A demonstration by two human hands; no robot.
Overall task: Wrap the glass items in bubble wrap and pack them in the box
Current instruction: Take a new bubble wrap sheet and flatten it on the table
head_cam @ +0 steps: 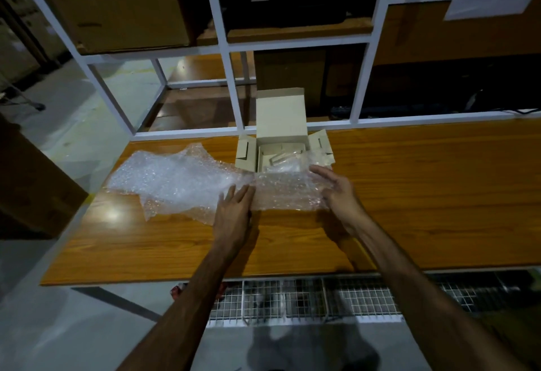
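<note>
A sheet of bubble wrap lies spread across the wooden table, reaching from the left edge to in front of the box. My left hand lies flat on the wrap with straight fingers. My right hand rests on the wrap's right end, fingers relaxed and spread. Whether a glass item sits under the wrap between my hands, I cannot tell. A small open cardboard box stands just behind the wrap, lid up and side flaps out, with cardboard inserts and some wrap inside.
A white metal shelf frame rises behind the table, holding large cardboard boxes. A wire mesh rack sits below the table's front edge. The floor drops away on the left.
</note>
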